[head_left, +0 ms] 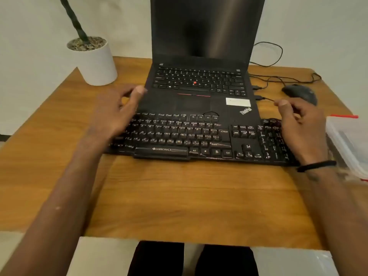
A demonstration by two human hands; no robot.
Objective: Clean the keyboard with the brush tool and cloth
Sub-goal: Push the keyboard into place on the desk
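Nearest the lens: two forearms reaching in over the table point(179, 196), dark-trousered knees seen below its near edge. Left to right: pot point(97, 64) at the far left corner; left hand point(113, 114) held over the keyboard's left end, fingers loosely spread and curled, nothing gripped, thumb up by the laptop point(199, 80) edge. Keyboard point(199, 140) lies flat mid-table, its far edge tucked onto or against the laptop palm rest; exact overlap cannot be told. Long axis runs left-right across the table, spacebar row toward the person, function row toward the laptop, numpad at the right. Right hand point(298, 124) is over the numpad end, fingers half curled, empty. Mouse point(300, 93) sits beyond it, cables trailing; a clear box point(350, 144) is at the right edge. No brush or cloth is seen; possibly in the box. Risks, as judged: if the keyboard is lifted or slid, the laptop could be nudged or the cable snagged; the box could be knocked off by the right wrist, being at the table edge.
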